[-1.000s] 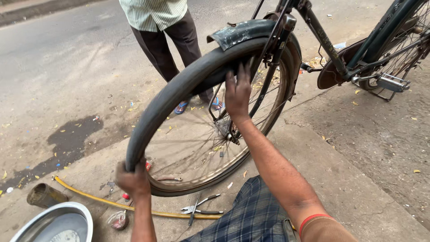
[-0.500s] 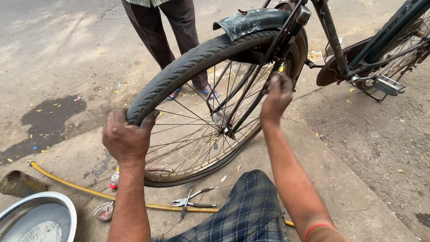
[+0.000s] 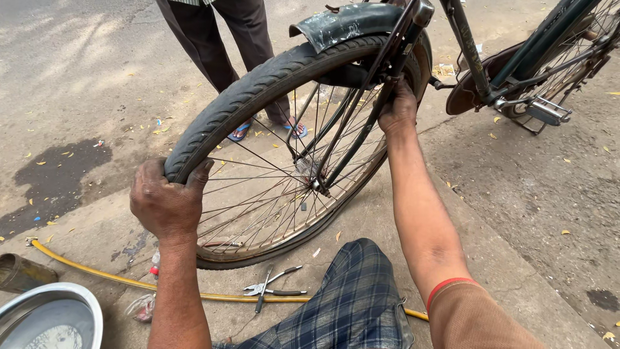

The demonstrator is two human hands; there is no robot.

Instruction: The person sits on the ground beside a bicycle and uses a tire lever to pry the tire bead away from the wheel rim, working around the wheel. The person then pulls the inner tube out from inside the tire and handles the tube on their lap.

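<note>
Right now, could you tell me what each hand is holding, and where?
Left hand grips the tyre at its tread; right hand holds the fork blade near the top.

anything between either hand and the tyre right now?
No. The left hand already grips the tyre directly. The right hand rests at the fork beside the tyre, under the mudguard; nothing else intervenes.

Black tyre [image 3: 258,84], yellow hose [image 3: 97,274], seemingly blue-checked cloth [image 3: 349,304]
</note>
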